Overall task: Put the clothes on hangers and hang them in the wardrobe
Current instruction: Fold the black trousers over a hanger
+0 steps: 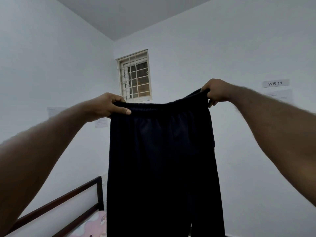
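A pair of dark navy soft-knit trousers with a gathered elastic waistband [162, 151] hangs full length in front of the small white-framed barred window [135, 76], the waistband stretched level just below the window's sill. The left hand [109, 105] grips the waistband's end below and to the left of the window, thumb laid flat across the front of the cloth and fingers curled behind. The right hand [216, 91] pinches the other end out to the right of the window, fingers wrapped over the bunched edge. Both arms reach high and well apart, so the cloth is held taut between them

No hanger and no wardrobe show anywhere, so the trousers are likely being shaken out or checked before hanging. The risks from here, as I judge them: letting go with either hand to fetch a hanger would drop that side, and the legs would fold and bunch. The legs run out of view below, far under the window, beside the dark wooden bed frame [68, 199], where they could snag or drag
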Available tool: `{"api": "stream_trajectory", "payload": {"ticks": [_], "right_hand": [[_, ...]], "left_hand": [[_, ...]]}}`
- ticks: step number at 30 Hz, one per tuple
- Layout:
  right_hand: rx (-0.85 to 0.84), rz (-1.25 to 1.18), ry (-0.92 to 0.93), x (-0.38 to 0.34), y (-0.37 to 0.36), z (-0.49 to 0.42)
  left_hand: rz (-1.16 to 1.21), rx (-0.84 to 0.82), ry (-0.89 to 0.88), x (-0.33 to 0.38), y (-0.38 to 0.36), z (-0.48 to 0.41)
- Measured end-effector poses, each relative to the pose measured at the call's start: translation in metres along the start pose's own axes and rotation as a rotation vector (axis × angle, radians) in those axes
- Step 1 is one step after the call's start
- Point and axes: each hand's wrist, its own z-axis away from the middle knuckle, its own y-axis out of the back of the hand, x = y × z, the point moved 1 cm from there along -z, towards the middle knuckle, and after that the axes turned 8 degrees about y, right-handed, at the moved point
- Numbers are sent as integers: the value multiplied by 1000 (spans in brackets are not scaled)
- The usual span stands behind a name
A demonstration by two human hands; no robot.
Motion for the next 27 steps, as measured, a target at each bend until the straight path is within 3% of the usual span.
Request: {"api": "stream_trajectory", "payload": {"ticks": [3,7,12,16,20,23,27], "right_hand": [[-95,-24,-7,7,-12,1],[-139,-20,4,8,-19,3],[-151,15,5,4,-25,-4],[-56,-78,44,1,-27,-15],[36,-140,97,1,-24,-18],[194,-193,168,1,-20,-19],[234,-332,141,1,-21,-20]], "left_hand": [[-253,148,21,-13,4,3],[-385,261,28,-25,10,5],[-86,199,87,-32,13,6],[118,137,130,-33,12,3],[168,123,107,-18,9,6],[166,181,80,-9,13,7],[140,318,124,-7,18,6]]}}
